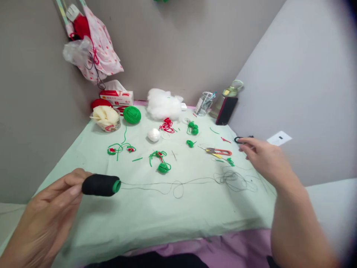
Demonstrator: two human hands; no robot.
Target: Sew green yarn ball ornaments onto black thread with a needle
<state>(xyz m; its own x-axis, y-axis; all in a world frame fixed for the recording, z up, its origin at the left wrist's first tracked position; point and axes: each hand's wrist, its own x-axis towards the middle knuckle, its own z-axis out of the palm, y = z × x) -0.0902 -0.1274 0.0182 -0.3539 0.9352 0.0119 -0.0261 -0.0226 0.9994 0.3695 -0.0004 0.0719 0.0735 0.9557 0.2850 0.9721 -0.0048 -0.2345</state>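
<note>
My left hand [60, 199] pinches the end of a spool of black thread [99, 185] with a green core, held sideways above the cloth. Thin dark thread runs from it across the cloth to a loose tangle [234, 180] at the right. At the table's right edge, my right hand [263, 156] has its fingers closed at black looped handles, seemingly scissors [237, 140]; their blades are not visible. Left of that hand lie orange thread snips [221, 152]. A small green crocheted piece [163, 168] with red and green yarn tails rests mid-table.
At the back stand white stuffing [164, 104], a green yarn ball [132, 115], a tissue box [117, 97], a cup of pens [205, 103], a bottle [221, 104] and a phone [227, 111]. A white yarn ball [153, 134] sits mid-table. Walls border the table.
</note>
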